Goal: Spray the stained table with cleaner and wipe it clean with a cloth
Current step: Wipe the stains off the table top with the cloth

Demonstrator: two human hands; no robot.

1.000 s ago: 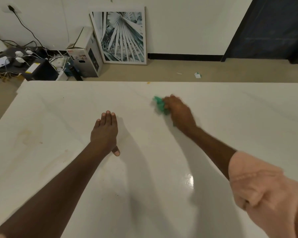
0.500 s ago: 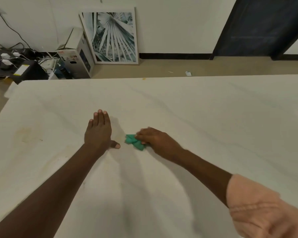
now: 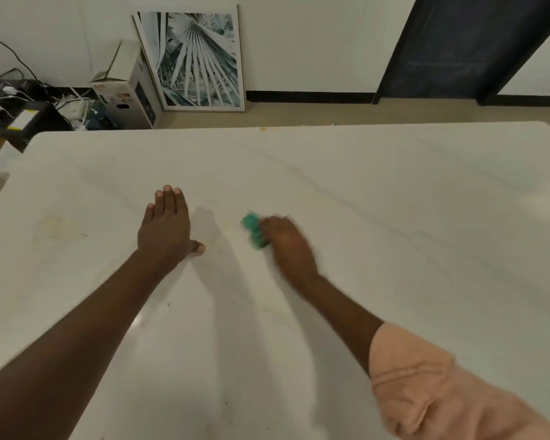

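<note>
Change since half a second ago: the right hand (image 3: 288,246) and its small crumpled green cloth (image 3: 254,230) have shifted away from the left hand's thumb, toward the right and slightly farther up the table; a gap of bare surface now lies between cloth and thumb, where before the cloth sat just beside it. One second ago the cloth was near the far edge. The left hand (image 3: 165,228) has kept its place.

Item 1: green cloth. Bunched, partly covered by the right hand's fingers, pressed onto the white marble-patterned table (image 3: 394,217). Its visible part runs from far-left to near-right, the long axis roughly diagonal, free end pointing toward the far left. Blurred by motion; folds cannot be told. Located mid-table, right of the left hand.

Item 2: right hand. Fingers curled over the cloth, clasping it against the surface. Forearm bare, with a pale pink sleeve (image 3: 426,385) pushed up the arm.

Item 3: left hand. Flat on the table, palm down, fingers straight and together, thumb out to the right; grasping nothing.

Item 4: table surface. A faint yellowish stain (image 3: 56,228) at the left; a small yellow speck (image 3: 263,129) at the far edge.

Item 5: beyond the table. A framed palm-leaf print (image 3: 200,58) leaning on the wall, a white cardboard box (image 3: 124,90) just beside it, a tangle of cables and chargers (image 3: 10,93) at far left, a dark doorway (image 3: 458,42) at right.
</note>
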